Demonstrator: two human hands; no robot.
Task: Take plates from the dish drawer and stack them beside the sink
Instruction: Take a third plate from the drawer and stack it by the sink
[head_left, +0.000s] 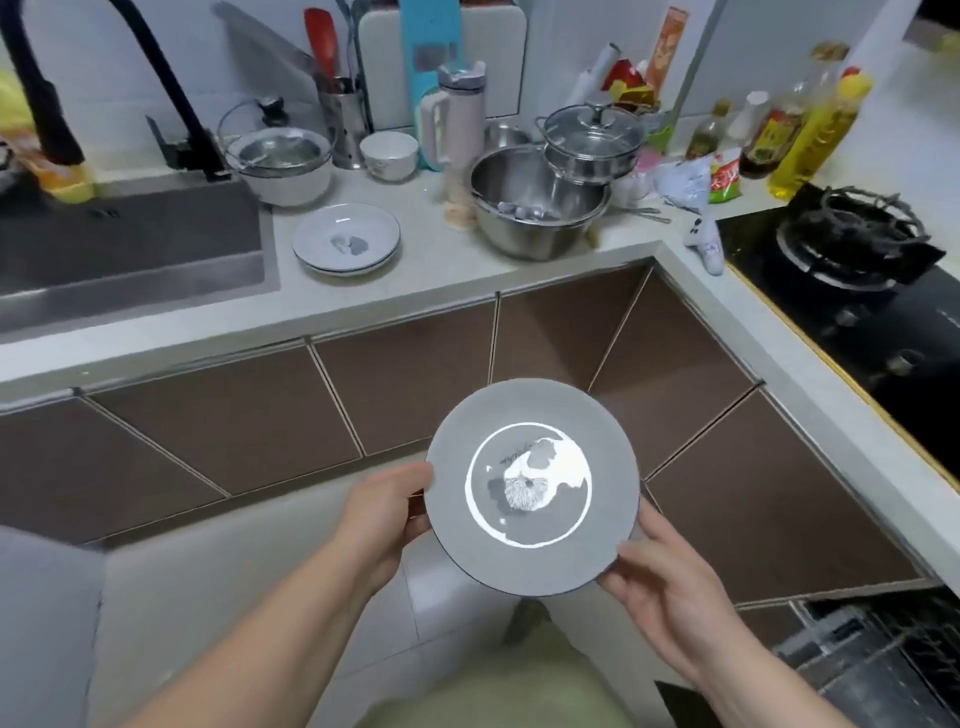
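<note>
A white plate (457, 467) with a grey leaf print in its middle is held level in front of the brown cabinet doors. My left hand (384, 514) grips its left rim. My right hand (670, 582) grips its lower right rim. A short stack of matching plates (345, 244) lies on the pale counter just right of the sink (130, 244). The open dish drawer (878, 660), with a dark wire rack, shows at the bottom right corner.
A large steel bowl (535, 208), a lidded pot (592, 140), a tumbler (457, 130), small bowls (389, 153) and bottles (810, 135) crowd the counter's back. A black tap (41, 98) arches over the sink. A gas hob (852, 244) lies at the right.
</note>
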